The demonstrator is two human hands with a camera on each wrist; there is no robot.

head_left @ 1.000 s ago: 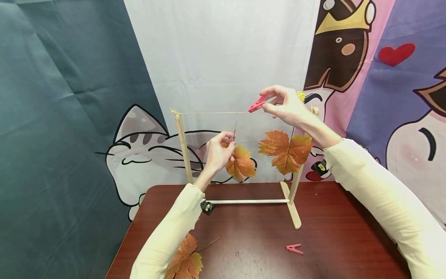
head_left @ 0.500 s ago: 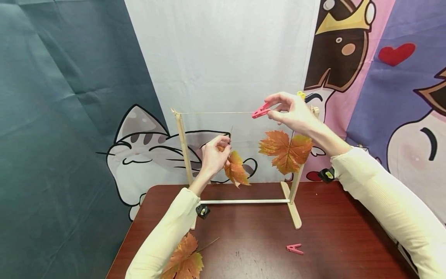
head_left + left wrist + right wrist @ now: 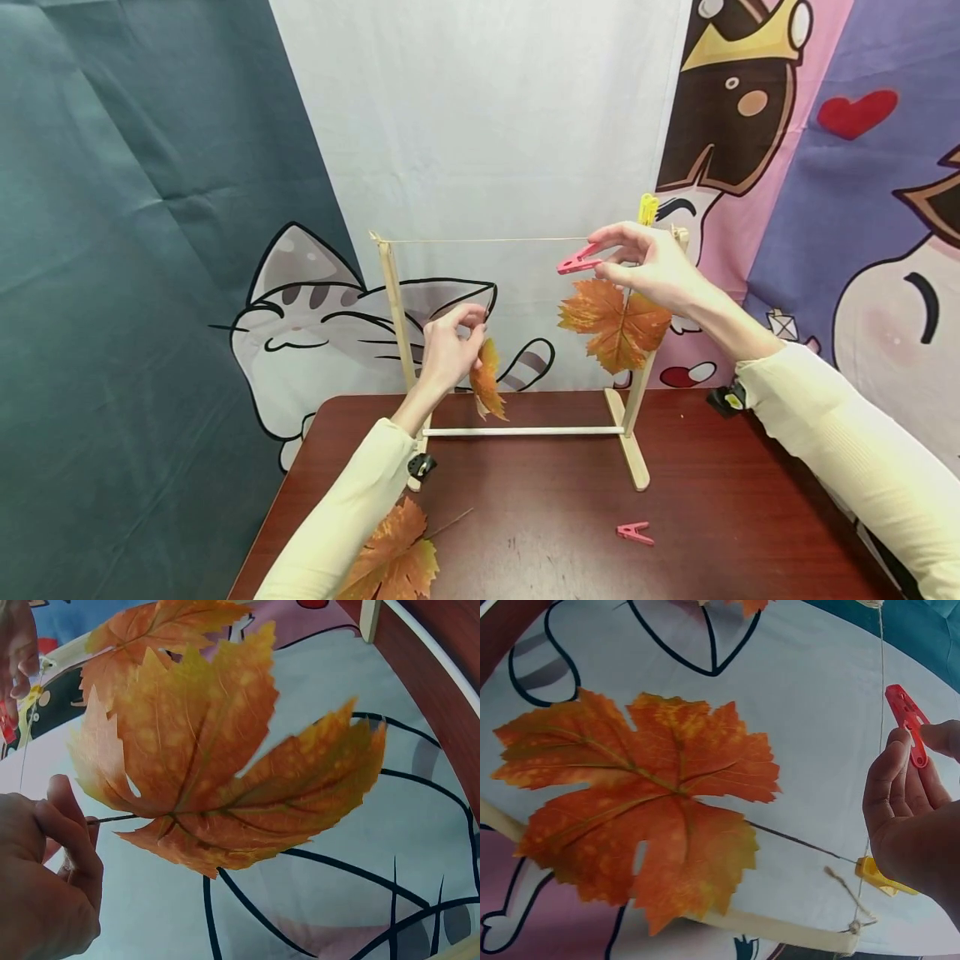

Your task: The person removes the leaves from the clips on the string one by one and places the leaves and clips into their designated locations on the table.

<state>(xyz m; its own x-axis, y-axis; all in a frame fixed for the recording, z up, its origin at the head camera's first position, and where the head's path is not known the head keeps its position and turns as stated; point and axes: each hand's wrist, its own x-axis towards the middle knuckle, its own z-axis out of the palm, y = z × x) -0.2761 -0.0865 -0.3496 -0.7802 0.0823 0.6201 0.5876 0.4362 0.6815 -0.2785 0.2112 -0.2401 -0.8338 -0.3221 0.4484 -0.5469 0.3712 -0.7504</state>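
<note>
My left hand [image 3: 450, 346] pinches the thin stem of an orange-yellow artificial maple leaf [image 3: 487, 379], which faces edge-on in the head view and broadside, as a leaf [image 3: 202, 765], in the left wrist view. Between thumb and fingers, my right hand [image 3: 656, 262] holds a pink clothespin [image 3: 577, 261] just below the string [image 3: 480, 241]. A second orange leaf [image 3: 615, 325] hangs at the string's right end, its stem clipped by a yellow clothespin [image 3: 881, 875]. The right hand partly covers that stem in the head view.
The string spans a wooden stand with a left post [image 3: 397, 317] and a white lower crossbar [image 3: 525, 431]. On the brown table [image 3: 540, 508] lie another leaf [image 3: 397, 554], partly under the left sleeve, and a pink clothespin [image 3: 635, 532]. A printed cloth backdrop [image 3: 480, 117] hangs behind.
My left hand has moved down and left with its leaf, which has turned edge-on. My right hand has shifted right and down with the clothespin, from the string to below it.
</note>
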